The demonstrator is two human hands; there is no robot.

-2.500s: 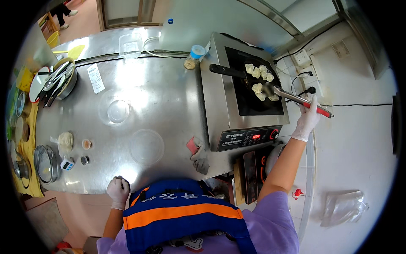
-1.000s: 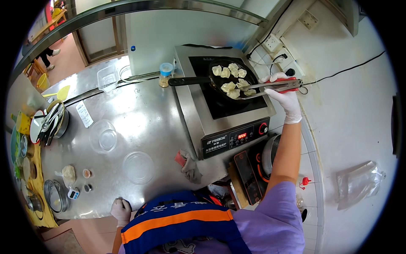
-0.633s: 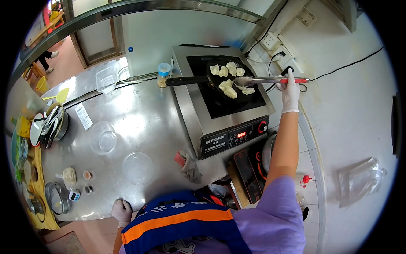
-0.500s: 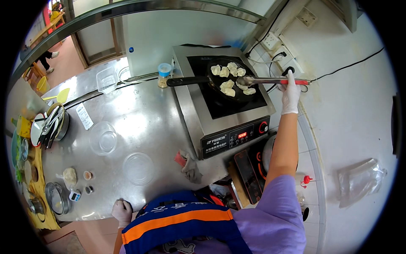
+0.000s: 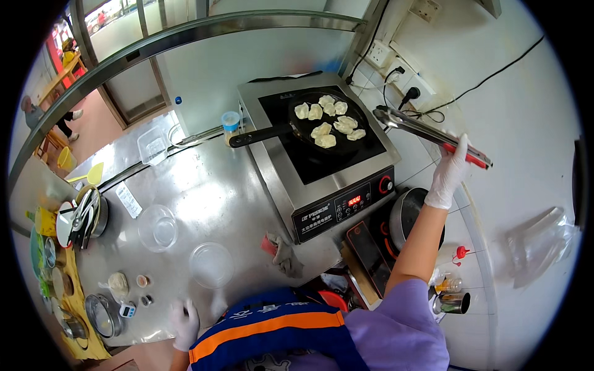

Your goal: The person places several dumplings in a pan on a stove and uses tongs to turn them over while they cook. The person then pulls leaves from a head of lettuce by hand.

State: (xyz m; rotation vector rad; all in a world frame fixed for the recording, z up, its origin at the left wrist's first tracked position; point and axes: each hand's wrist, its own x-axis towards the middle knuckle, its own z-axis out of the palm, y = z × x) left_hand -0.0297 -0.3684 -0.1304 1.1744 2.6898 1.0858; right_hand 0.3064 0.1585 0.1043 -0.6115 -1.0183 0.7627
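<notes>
My right hand [image 5: 451,170], in a white glove, is closed around the red-handled metal tongs [image 5: 427,133]. The tongs point left, their tips beside the pan's right rim and apart from the food. In the black frying pan [image 5: 340,147] lie several pale, crinkled pieces that look like dumplings [image 5: 323,133]. The pan sits on a steel induction cooker [image 5: 300,196] with a lit red display, its handle pointing left. My gloved left hand [image 5: 184,323] is low by the counter's front edge, holding nothing, its fingers loosely stretched.
A grey and red cloth [image 5: 283,256] lies left of the cooker. Clear plastic containers [image 5: 158,229], a dough ball [image 5: 117,284], a small timer [image 5: 127,309] and a bowl of utensils [image 5: 93,213] stand on the steel counter. Another pan [image 5: 409,213] is below right. Cords hang along the wall.
My right hand has drawn the tongs out of the pan, to the right and toward me. My left hand has shifted slightly at the counter edge. The view has tilted a little.
</notes>
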